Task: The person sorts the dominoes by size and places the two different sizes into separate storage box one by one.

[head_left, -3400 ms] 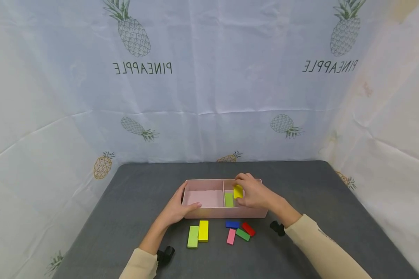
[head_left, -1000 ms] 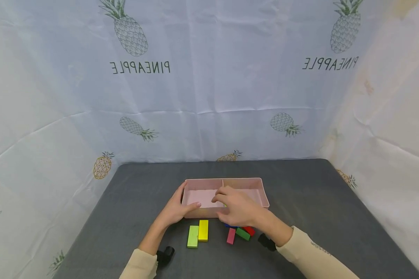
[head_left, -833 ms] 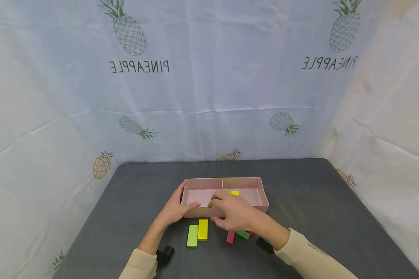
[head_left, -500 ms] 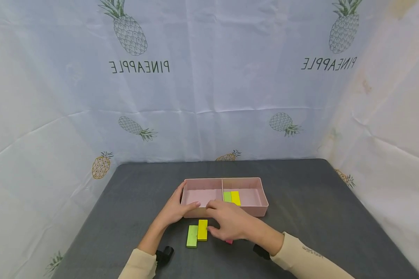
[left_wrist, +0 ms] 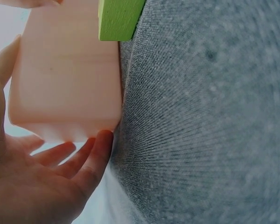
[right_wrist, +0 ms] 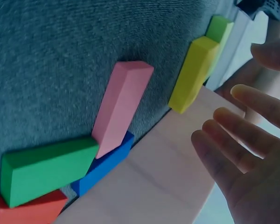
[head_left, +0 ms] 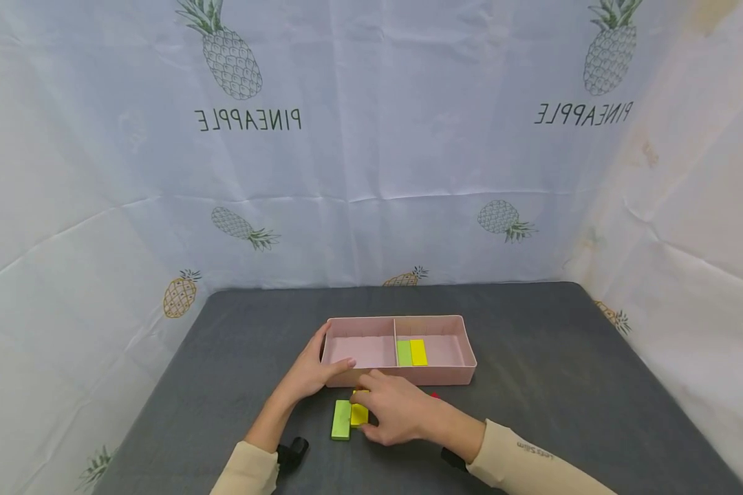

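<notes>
My left hand (head_left: 309,371) grips the left end of a pink two-compartment box (head_left: 439,376), thumb over its front rim and fingers round the end wall (left_wrist: 70,84). In the right compartment a lime-green block (head_left: 404,353) and a yellow block (head_left: 418,352) lie side by side against the divider. In front of the box, another yellow block (head_left: 360,416) lies beside another lime-green block (head_left: 341,421) on the table. My right hand (head_left: 399,410) hovers over that yellow block, partly hiding it. In the right wrist view its fingers are spread, apart from the yellow block (right_wrist: 191,77).
Pink (right_wrist: 121,102), green (right_wrist: 46,165), blue (right_wrist: 105,165) and red (right_wrist: 30,207) blocks lie clustered by the box's front wall, mostly hidden under my right hand in the head view. A pineapple-print cloth (head_left: 371,151) hangs behind the dark table (head_left: 272,323).
The yellow block my right hand held over the right compartment now lies inside it. That hand has since moved left and toward me, over the table's yellow block. My left hand stays put.
</notes>
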A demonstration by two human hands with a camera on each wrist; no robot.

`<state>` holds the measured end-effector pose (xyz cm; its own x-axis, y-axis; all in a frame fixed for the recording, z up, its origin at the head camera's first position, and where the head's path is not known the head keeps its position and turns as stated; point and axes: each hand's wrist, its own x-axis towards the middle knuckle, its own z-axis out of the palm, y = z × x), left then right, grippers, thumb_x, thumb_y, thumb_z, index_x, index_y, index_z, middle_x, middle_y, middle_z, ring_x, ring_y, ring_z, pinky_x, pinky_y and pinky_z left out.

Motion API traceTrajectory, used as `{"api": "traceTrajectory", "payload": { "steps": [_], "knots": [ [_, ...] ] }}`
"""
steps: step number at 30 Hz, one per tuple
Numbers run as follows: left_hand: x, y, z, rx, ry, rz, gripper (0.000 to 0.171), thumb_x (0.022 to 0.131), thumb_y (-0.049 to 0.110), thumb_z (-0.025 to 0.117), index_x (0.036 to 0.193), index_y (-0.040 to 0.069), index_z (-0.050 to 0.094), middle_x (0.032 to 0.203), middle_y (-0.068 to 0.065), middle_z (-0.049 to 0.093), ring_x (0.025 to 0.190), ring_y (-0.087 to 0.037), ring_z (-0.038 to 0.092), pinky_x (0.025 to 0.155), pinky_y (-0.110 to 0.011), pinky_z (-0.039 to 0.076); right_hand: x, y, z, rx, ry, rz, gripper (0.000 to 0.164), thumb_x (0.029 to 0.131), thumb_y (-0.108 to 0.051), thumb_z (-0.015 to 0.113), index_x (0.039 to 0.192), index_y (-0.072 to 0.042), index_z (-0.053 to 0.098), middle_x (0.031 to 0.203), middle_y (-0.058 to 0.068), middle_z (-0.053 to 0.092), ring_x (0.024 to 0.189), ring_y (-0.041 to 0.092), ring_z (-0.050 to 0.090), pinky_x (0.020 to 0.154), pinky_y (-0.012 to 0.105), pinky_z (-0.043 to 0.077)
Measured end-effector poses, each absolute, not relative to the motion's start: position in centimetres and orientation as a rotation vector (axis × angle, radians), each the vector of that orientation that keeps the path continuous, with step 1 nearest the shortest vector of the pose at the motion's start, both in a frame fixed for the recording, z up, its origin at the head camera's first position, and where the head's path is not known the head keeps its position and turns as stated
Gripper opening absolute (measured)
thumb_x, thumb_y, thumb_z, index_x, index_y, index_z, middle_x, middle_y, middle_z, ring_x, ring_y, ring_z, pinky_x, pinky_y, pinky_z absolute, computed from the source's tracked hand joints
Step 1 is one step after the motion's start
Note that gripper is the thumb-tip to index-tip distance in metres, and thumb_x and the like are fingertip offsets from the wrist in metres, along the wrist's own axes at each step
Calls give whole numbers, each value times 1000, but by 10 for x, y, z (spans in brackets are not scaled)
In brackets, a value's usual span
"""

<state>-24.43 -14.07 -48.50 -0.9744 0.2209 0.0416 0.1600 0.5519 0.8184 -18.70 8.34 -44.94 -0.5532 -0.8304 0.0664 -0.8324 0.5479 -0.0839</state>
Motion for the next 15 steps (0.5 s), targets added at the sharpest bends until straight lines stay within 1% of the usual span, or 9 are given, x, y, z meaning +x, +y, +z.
{"api": "traceTrajectory", "payload": {
  "steps": [2, 9, 15],
  "knots": [
    [-245, -140, -486, 323, 2706, 1421, 105, 85, 48, 80, 163, 12, 20, 164, -21, 25, 146, -45, 31, 109, -71, 29, -186, 81, -451, 1486, -2740, 124, 41, 91, -40, 72, 125, -19, 71, 115, -6, 61, 98, 9, 52, 83, 21, 49],
    [-244, -140, -485, 320, 2707, 1426, 104, 85, 46, 81, 163, 12, 20, 163, -22, 26, 144, -46, 34, 107, -70, 31, -185, 76, -461, 1480, -2772, 66, 41, 92, -43, 70, 126, -21, 70, 122, -4, 60, 104, 11, 51, 91, 28, 50],
    [-244, -140, -486, 300, 2706, 1422, 104, 85, 49, 80, 163, 14, 21, 163, -21, 27, 143, -44, 36, 107, -68, 33, -185, 75, -466, 1486, -2824, 70, 42, 91, -45, 71, 127, -23, 70, 121, -5, 59, 102, 10, 49, 91, 26, 49]
  ]
}}
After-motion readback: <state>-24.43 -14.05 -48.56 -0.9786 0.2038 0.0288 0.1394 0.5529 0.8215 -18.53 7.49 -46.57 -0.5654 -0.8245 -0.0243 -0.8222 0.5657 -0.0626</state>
